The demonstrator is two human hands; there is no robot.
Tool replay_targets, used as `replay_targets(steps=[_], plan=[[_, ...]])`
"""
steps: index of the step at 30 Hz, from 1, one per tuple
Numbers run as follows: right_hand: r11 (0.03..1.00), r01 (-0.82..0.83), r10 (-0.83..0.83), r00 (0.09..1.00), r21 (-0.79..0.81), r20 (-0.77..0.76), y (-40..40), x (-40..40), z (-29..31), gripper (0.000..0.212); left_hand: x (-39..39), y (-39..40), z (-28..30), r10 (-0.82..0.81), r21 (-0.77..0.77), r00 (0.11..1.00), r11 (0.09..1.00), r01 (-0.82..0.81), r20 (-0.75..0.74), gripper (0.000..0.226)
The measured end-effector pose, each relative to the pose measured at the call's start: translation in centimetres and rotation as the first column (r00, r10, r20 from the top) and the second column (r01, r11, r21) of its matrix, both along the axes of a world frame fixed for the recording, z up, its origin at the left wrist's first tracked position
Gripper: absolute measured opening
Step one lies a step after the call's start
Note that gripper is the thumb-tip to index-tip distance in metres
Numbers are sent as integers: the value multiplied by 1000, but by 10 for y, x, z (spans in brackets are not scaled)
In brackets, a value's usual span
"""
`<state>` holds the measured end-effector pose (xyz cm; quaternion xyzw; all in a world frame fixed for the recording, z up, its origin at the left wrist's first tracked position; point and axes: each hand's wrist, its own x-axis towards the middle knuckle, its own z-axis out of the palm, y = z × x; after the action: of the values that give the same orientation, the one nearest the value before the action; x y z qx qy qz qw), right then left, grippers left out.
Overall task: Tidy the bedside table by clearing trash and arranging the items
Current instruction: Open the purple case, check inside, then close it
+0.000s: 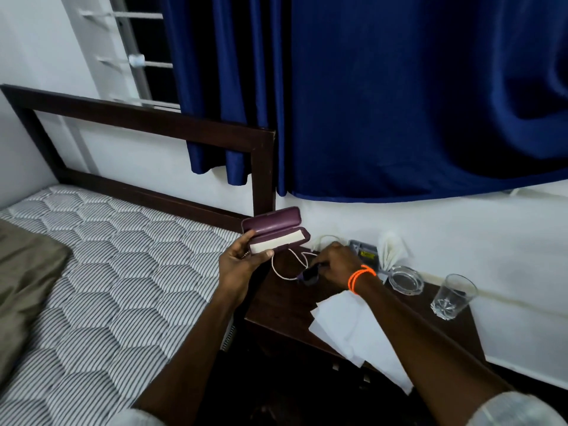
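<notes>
1. The left hand [238, 264] holds an open purple case [274, 230] up in the air, over the edge of the bed [107, 272]. Its thumb and fingers [266, 254] curl round the bottom half of the case.
2. A white cloth [278, 242] lies inside the case, just above those fingers.
3. The right hand [336, 265] reaches down to the dark desk [282, 309]. Its fingers are bent round a small purple thing [309, 276]. I cannot tell what that thing is.
4. A thin white cord [287, 267] loops on the desk, between the two hands.
5. An orange band [359, 276] sits on the right wrist.
6. White papers [341, 324] lie on the desk, under the right arm.
7. Past the right hand are a grey box [364, 252], a crumpled tissue [392, 249], a glass ashtray [405, 279] and an empty glass [453, 296].
</notes>
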<state>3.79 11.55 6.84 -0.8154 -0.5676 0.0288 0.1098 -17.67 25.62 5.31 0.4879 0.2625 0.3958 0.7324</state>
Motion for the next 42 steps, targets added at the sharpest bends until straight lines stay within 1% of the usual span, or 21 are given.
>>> replay_targets(steps=[3, 7, 9, 12, 15, 17, 20, 24, 26, 30, 35, 42], plan=[[999, 20, -21, 999, 25, 35, -13, 3, 38, 25, -3, -9, 21, 1, 14, 1000, 1000, -2, 11, 69], [996, 83, -87, 991, 45, 105, -26, 6, 84, 25, -2, -19, 47, -9, 9, 999, 1000, 8, 37, 75], [992, 106, -112, 987, 64, 111, -34, 6, 107, 24, 0, -26, 58, -20, 10, 999, 1000, 19, 48, 75], [982, 143, -150, 987, 125, 51, -43, 6, 139, 24, 3, -34, 70, -45, 29, 997, 999, 43, 60, 68], [961, 212, -206, 977, 178, -47, -48, 4, 165, 26, 8, -41, 77, -56, 52, 997, 997, 53, 54, 74], [950, 239, -217, 968, 202, -126, -49, 1, 176, 25, 12, -47, 80, -49, 67, 998, 997, 46, 40, 73], [945, 261, -217, 952, 199, -217, -45, -7, 186, 25, 20, -56, 83, -53, 105, 999, 993, 51, 11, 71], [955, 242, -202, 954, 171, -222, -35, -22, 187, 31, 27, -66, 90, -63, 137, 998, 988, 65, -18, 74], [961, 237, -200, 952, 145, -234, -31, -29, 186, 31, 29, -69, 93, -74, 153, 997, 985, 77, -23, 74], [970, 212, -192, 968, 120, -162, -26, -40, 186, 26, 29, -70, 97, -72, 189, 997, 979, 78, -39, 77], [978, 190, -178, 975, 90, -130, -23, -48, 184, 25, 26, -72, 99, -70, 207, 995, 975, 82, -67, 77], [976, 192, -173, 971, 103, -167, -22, -47, 179, 25, 24, -74, 101, -65, 201, 996, 977, 76, -63, 74]])
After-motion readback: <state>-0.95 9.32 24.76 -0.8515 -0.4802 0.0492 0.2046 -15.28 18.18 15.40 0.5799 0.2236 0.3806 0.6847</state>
